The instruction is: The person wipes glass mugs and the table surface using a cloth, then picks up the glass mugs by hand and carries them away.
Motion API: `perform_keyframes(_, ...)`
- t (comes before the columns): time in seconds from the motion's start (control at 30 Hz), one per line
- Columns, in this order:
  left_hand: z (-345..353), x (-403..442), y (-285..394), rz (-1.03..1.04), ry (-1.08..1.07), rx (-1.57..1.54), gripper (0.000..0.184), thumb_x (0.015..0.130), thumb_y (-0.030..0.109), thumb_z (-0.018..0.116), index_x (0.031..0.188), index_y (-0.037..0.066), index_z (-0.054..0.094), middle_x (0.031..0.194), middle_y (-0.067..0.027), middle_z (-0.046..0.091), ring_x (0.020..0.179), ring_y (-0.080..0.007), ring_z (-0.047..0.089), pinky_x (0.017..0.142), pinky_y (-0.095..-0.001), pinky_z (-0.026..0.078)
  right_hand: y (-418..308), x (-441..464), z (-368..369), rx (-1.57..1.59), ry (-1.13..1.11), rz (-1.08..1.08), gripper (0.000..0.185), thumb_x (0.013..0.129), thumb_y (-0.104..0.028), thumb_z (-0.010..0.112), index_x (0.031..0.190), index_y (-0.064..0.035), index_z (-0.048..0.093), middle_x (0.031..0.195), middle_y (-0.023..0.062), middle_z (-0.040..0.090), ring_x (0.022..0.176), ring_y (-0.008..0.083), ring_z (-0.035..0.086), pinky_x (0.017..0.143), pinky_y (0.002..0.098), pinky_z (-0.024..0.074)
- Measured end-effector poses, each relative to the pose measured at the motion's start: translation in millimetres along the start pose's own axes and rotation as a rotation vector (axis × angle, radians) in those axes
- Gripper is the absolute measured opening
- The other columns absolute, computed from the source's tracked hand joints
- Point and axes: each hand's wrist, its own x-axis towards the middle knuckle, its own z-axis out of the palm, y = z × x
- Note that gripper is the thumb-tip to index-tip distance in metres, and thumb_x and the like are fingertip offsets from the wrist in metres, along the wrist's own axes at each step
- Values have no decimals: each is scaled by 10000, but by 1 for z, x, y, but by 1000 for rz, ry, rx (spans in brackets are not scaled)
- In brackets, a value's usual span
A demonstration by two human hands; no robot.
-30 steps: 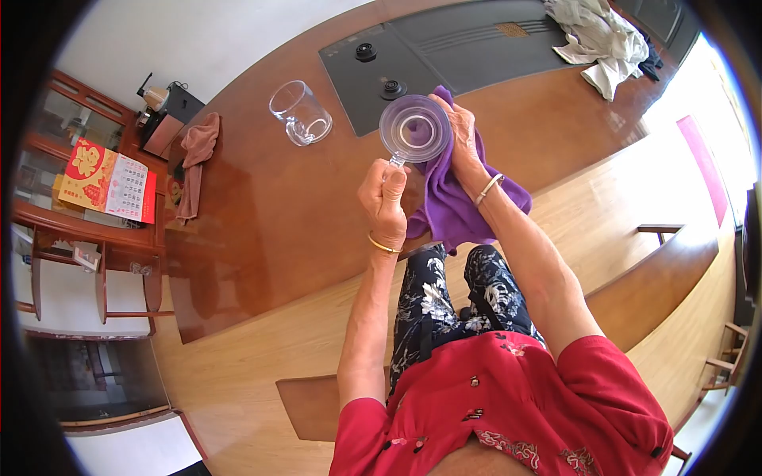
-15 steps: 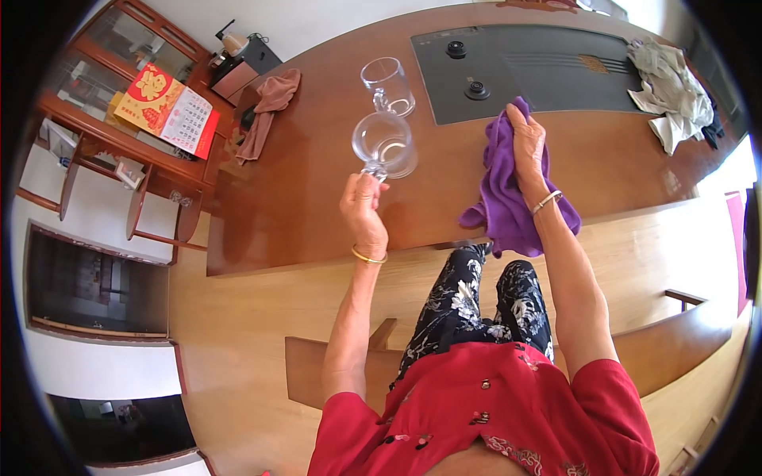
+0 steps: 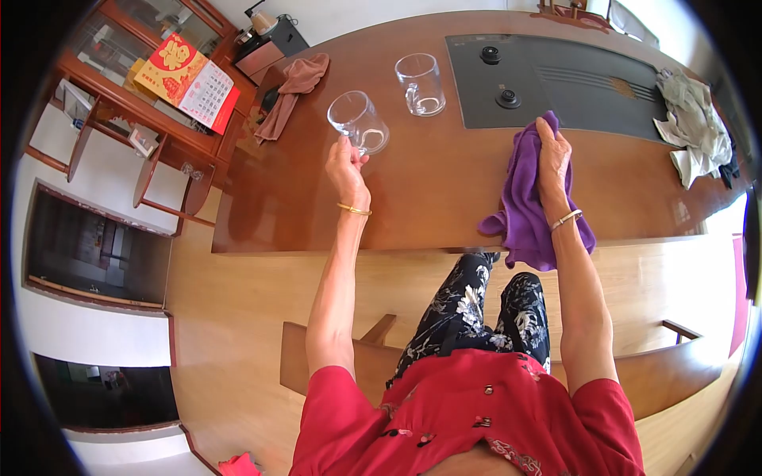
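Observation:
My left hand [image 3: 348,170] is closed round the handle of a clear glass mug [image 3: 361,123], at the left part of the brown wooden table [image 3: 429,194]. A second clear glass mug [image 3: 421,86] stands upright a little further back and to the right, apart from the first. In my right hand [image 3: 553,163] is a purple cloth [image 3: 520,190], bunched under the fingers and thumb. Its lower end hangs over the table's front edge. Whether the held mug's base touches the table I cannot tell.
A dark tray panel with two black knobs [image 3: 556,87] is set in the table's back right. Grey-white cloths [image 3: 690,127] lie at the right end, a pinkish-brown cloth [image 3: 298,87] at the left. A calendar [image 3: 186,79] stands on the cabinet. A wooden bench [image 3: 635,389] is below.
My left hand has carried its mug to the left, away from the second mug, which was close beside it. The right hand keeps its hold on the purple cloth; the whole view has shifted slightly.

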Motion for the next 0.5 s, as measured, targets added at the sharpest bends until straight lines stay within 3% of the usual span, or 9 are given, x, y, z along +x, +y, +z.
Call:
perform_keyframes(0.17, 4, 5, -5, -20, -2, -3, 340, 975, 291, 505, 679, 130, 460, 614, 50, 385, 539, -61, 341, 595, -258, 428, 1, 2, 0, -41, 5, -13, 297, 878, -282, 646, 715, -35, 617, 627, -66, 476, 570, 45, 409, 504, 250, 344)
perform_keyframes(0.23, 4, 6, -8, -45, -29, -21, 299, 971, 273, 510, 723, 106, 489, 677, 40, 412, 652, -71, 405, 625, -266, 428, -2, 0, 0, -76, 23, -33, 317, 879, -299, 640, 719, -26, 617, 631, -62, 474, 578, 49, 411, 511, 257, 350)
perform_keyframes(0.43, 16, -8, -4, -21, -61, 10, 307, 967, 274, 514, 725, 86, 503, 682, 30, 437, 649, -70, 441, 637, -259, 467, -9, -3, 0, -49, -30, 56, 273, 862, -275, 645, 771, -18, 627, 664, -39, 517, 618, 66, 459, 570, 255, 397)
perform_keyframes(0.5, 17, -14, -3, -52, -70, 23, 273, 959, 257, 522, 780, 54, 561, 716, 7, 508, 633, -76, 481, 641, -257, 489, -9, -5, 0, 5, -58, 59, 239, 854, -254, 645, 813, -19, 634, 706, -23, 558, 657, 74, 493, 617, 242, 424)
